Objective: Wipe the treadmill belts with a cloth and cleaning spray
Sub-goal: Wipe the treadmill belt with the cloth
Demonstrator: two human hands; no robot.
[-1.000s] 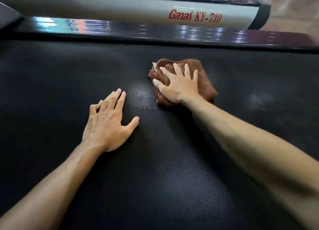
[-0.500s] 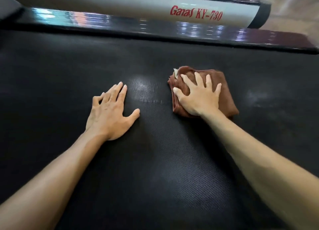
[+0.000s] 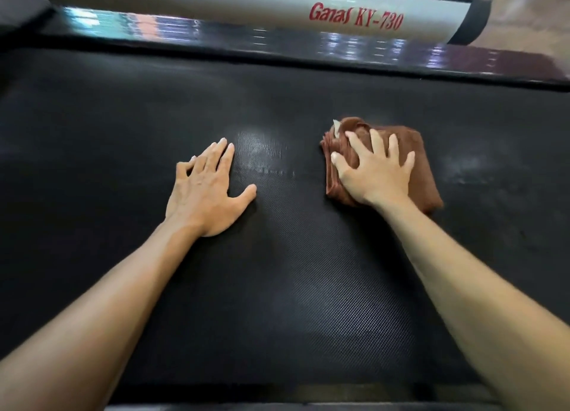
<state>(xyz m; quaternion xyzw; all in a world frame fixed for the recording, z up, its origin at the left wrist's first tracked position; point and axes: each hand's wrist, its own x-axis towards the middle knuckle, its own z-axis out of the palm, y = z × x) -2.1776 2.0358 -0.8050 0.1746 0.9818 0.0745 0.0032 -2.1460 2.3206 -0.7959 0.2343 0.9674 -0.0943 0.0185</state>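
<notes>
The black textured treadmill belt (image 3: pixel 293 287) fills most of the view. A folded brown cloth (image 3: pixel 422 164) lies on it right of centre. My right hand (image 3: pixel 374 173) presses flat on the cloth with fingers spread, covering its left and middle part. My left hand (image 3: pixel 206 191) rests palm down on the bare belt, fingers apart, holding nothing, a hand's width left of the cloth. No spray bottle is in view.
A glossy dark side rail (image 3: pixel 277 43) runs along the belt's far edge. Behind it lies a white frame tube (image 3: pixel 216 6) with red lettering and a black end cap (image 3: pixel 472 22). Wooden floor (image 3: pixel 530 16) shows at top right. The belt's near edge (image 3: pixel 277 395) is at the bottom.
My right hand has slid the cloth to the right and toward me across the belt. My left hand has stayed planted in about the same spot.
</notes>
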